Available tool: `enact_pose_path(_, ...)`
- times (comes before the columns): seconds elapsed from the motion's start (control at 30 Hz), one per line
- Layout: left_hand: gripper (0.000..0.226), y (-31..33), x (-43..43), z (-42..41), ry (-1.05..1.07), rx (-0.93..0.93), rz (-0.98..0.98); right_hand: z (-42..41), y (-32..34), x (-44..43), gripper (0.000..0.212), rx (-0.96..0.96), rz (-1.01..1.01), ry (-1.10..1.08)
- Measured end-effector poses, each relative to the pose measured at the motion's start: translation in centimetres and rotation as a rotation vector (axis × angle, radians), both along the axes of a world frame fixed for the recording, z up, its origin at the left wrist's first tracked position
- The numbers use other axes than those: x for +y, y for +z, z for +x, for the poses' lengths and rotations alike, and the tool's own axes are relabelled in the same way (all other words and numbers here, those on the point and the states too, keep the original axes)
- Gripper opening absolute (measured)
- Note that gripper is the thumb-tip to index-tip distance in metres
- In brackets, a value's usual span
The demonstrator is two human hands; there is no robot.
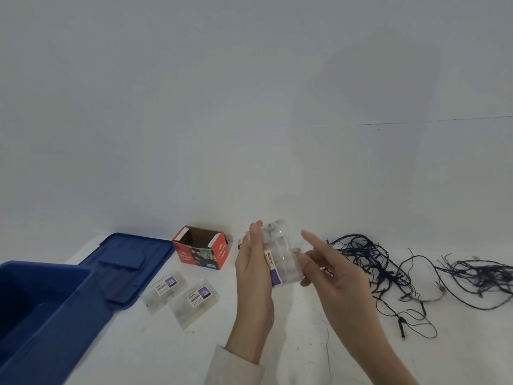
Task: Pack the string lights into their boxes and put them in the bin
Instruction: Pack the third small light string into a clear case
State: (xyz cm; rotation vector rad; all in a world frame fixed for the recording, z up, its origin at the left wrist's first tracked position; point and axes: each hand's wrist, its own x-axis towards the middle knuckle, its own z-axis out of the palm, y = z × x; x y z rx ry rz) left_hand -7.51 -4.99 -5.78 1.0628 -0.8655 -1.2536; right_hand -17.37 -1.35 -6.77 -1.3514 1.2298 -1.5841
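Observation:
My left hand (254, 269) grips a clear plastic box (281, 255) with a red and purple label, held upright above the white table. My right hand (330, 269) pinches the box's right edge with thumb and lower fingers, while its index finger points up, free of the box. Two more clear boxes (177, 297) with labels lie flat on the table to the left. An open red cardboard box (202, 247) stands behind them. Dark string lights (388, 270) lie tangled at the right. The blue bin (41, 309) stands at the lower left.
The bin's blue lid (127, 262) lies flat between the bin and the red box. A second tangle of dark wire (483, 273) reaches the right edge. A white wall rises directly behind the table.

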Motion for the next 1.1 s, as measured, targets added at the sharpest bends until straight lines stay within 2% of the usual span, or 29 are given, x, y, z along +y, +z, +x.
enact_pose_path(0.07,0.040,0.2,0.2,0.0,0.013,0.037,0.012,0.2,-0.3,0.1,0.023,-0.034,-0.051,-0.038)
enact_pose_path(0.13,0.049,0.3,0.4,-0.2,0.016,0.053,0.005,0.6,-0.7,0.0,0.009,0.002,-0.095,-0.065)
enact_pose_path(0.2,0.046,0.3,0.5,-0.3,0.004,0.039,-0.018,1.0,-1.1,0.0,0.025,0.093,-0.124,-0.093)
enact_pose_path(0.37,0.047,0.2,0.5,0.0,-0.001,0.040,-0.052,0.7,-1.0,0.2,0.053,0.151,-0.114,-0.062)
enact_pose_path(0.47,0.057,0.4,0.5,0.3,-0.019,0.072,-0.035,0.2,-0.4,0.1,0.030,0.166,-0.105,-0.122)
enact_pose_path(0.5,0.058,0.4,0.5,0.4,-0.025,0.070,-0.029,0.0,-0.2,0.0,0.028,0.139,-0.078,-0.123)
enact_pose_path(0.57,0.056,0.4,0.5,0.2,-0.038,0.052,-0.032,-0.4,-0.3,-0.5,0.037,0.017,0.046,-0.017)
enact_pose_path(0.63,0.051,0.4,0.5,0.1,-0.020,0.036,-0.038,-0.7,-0.2,-0.6,0.028,-0.168,0.117,0.097)
enact_pose_path(0.7,0.048,0.1,0.3,0.2,0.017,0.012,-0.033,-0.7,-0.3,-0.6,0.025,-0.221,0.071,0.021)
enact_pose_path(0.77,0.045,-0.1,0.0,0.3,0.051,-0.029,-0.042,-0.6,-0.6,-0.5,0.028,-0.141,-0.046,-0.098)
enact_pose_path(0.87,0.039,-0.3,-0.1,0.2,0.075,-0.084,-0.054,0.0,-1.2,-0.6,0.021,0.266,-0.300,-0.291)
enact_pose_path(0.93,0.036,-0.3,0.1,0.1,0.080,-0.107,-0.073,0.3,-1.6,-0.9,0.021,0.469,-0.426,-0.375)
enact_pose_path(1.03,0.021,-0.1,0.4,0.1,0.079,-0.112,-0.069,0.5,-2.0,-1.1,0.024,0.559,-0.462,-0.424)
enact_pose_path(1.1,0.028,0.2,0.5,0.1,0.093,-0.116,-0.083,0.4,-1.9,-1.2,0.021,0.580,-0.456,-0.447)
